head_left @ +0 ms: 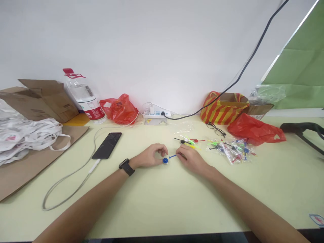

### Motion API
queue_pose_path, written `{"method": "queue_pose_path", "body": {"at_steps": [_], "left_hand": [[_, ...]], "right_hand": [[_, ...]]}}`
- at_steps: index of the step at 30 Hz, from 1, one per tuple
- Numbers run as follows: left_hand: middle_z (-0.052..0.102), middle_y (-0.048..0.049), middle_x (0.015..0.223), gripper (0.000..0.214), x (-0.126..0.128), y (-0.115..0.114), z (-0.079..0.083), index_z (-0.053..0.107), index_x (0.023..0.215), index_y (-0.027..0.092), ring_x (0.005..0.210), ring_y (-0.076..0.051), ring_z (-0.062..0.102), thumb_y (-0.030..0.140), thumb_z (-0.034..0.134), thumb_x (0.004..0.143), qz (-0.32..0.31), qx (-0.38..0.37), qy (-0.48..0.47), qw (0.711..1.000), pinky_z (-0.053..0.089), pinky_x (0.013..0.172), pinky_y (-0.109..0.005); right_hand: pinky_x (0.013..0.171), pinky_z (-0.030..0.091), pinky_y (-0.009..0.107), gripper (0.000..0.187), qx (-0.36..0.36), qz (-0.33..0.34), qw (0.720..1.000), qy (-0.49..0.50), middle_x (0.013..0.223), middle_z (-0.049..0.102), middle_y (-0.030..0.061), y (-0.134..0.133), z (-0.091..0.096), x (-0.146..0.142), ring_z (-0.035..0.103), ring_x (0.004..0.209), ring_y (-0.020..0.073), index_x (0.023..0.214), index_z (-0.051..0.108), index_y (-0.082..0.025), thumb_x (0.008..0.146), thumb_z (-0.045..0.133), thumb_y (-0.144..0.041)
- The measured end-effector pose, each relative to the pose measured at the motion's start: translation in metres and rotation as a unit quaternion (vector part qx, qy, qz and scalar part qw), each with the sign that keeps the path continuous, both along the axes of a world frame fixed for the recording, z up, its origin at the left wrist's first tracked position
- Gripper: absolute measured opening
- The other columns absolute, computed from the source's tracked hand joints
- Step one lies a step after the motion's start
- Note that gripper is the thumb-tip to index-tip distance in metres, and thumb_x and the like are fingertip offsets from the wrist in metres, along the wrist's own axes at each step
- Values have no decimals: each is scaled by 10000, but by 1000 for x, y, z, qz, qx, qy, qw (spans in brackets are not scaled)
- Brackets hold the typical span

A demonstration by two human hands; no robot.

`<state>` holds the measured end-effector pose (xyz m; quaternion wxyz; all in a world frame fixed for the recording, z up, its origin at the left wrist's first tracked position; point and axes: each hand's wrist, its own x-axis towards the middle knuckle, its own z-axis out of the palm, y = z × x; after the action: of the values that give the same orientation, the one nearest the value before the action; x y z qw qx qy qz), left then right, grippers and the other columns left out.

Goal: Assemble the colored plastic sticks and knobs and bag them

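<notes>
My left hand, with a black watch on its wrist, rests on the pale table and pinches a small blue round piece. My right hand is curled beside it and holds a thin blue stick that points toward the round piece. Whether the stick touches the round piece I cannot tell. Just behind my right hand lie a few loose sticks, black, red and yellow.
A clear bag of several coloured sticks lies at the right, glasses and red bags behind it. A black phone on a grey cable lies at the left. A power strip, a water jug and cardboard boxes line the wall.
</notes>
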<state>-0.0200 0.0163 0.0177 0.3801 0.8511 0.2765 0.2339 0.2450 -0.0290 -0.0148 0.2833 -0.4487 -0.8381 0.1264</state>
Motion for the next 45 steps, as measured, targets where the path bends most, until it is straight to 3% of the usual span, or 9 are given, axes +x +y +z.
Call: {"method": "queue_pose_path", "body": {"at_steps": [4,8,13,17,23,31,36,42,45], "left_hand": [[676,-43,930,132,5,-3,-10,696,979,217,870,-211,627,273,729,864,46,45,-11,998,520,821,-341],[660,-44,956,181,6,-4,-14,693,1073,227,889,-218,633,313,712,915,65,71,-1,995,519,844,-356],[674,-93,1148,278,9,-6,-11,707,1246,264,1087,-260,652,357,665,987,51,103,-3,993,514,978,-393],[690,-87,1118,213,10,-5,-12,737,1151,262,1076,-255,657,391,624,1025,45,99,-9,994,510,957,-377],[681,-54,937,234,10,-4,-11,730,1017,235,854,-212,624,409,577,1042,66,78,10,995,481,764,-323],[601,-5,793,229,4,-2,-7,630,813,183,737,-167,543,283,550,1003,63,20,1,998,403,683,-304],[594,-7,754,212,4,-2,-4,569,726,191,783,-183,553,163,525,932,14,55,19,998,418,742,-316],[619,-19,780,253,7,-6,-1,537,706,202,807,-196,571,153,517,954,-5,127,60,990,444,810,-341],[646,-29,825,218,8,-9,-1,618,796,207,827,-200,604,230,545,1001,15,142,54,988,473,821,-343]], "right_hand": [[761,472,339,105,10,-51,999,-13,990,676,53,2,-2,2,631,882,215,984,616,-230,1003,545,-155],[725,454,341,128,5,-79,997,-20,941,663,45,4,-4,4,616,836,217,930,590,-236,1013,527,-162],[835,476,386,126,51,-62,997,-3,978,671,69,3,-2,0,621,928,252,949,596,-237,1038,521,-188],[859,479,393,127,66,-41,997,23,1010,670,84,0,0,-6,618,956,257,978,598,-235,1058,500,-224],[725,450,340,148,-50,-19,993,110,886,643,30,-4,0,-12,588,786,206,974,574,-237,1071,483,-302],[692,460,303,283,-206,16,917,341,849,623,13,8,-7,-11,601,780,179,1099,624,-206,973,657,-457],[633,425,276,301,-279,45,888,362,754,638,-9,9,-5,-10,587,674,148,1043,644,-194,884,761,-421],[596,393,258,248,-292,48,893,339,703,597,-29,10,-3,-8,525,632,124,980,662,-186,849,777,-362],[586,380,258,251,-282,46,896,339,705,581,-31,11,-5,-8,507,630,121,961,660,-187,857,776,-384]]}}
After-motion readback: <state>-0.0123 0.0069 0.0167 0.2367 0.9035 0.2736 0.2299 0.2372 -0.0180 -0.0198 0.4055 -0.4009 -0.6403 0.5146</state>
